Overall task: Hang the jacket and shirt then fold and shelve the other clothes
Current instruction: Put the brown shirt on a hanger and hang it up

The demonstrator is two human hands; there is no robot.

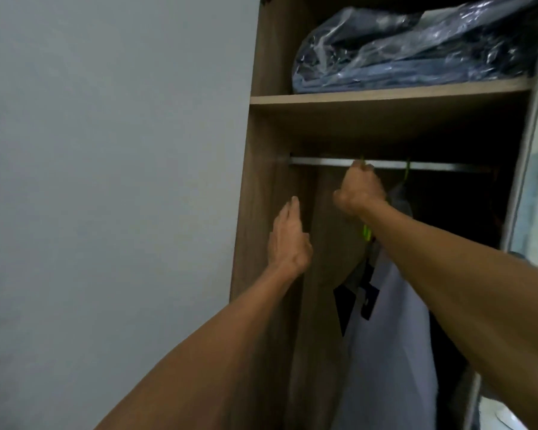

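Observation:
A pale lavender shirt (392,321) with dark tags hangs on a green hanger (367,232) inside the wooden wardrobe (261,197). My right hand (359,189) grips the hanger's hook right at the metal rail (320,162). My left hand (288,240) is raised beside it, fingers straight, holding nothing, close to the wardrobe's left inner wall. A second green hook (407,169) sits on the rail just to the right; what hangs from it is dark and hard to make out.
A shelf (385,96) above the rail carries folded blue clothes in a clear plastic bag (416,45). A grey wall (106,181) fills the left. The wardrobe's right side (528,150) is a pale frame edge.

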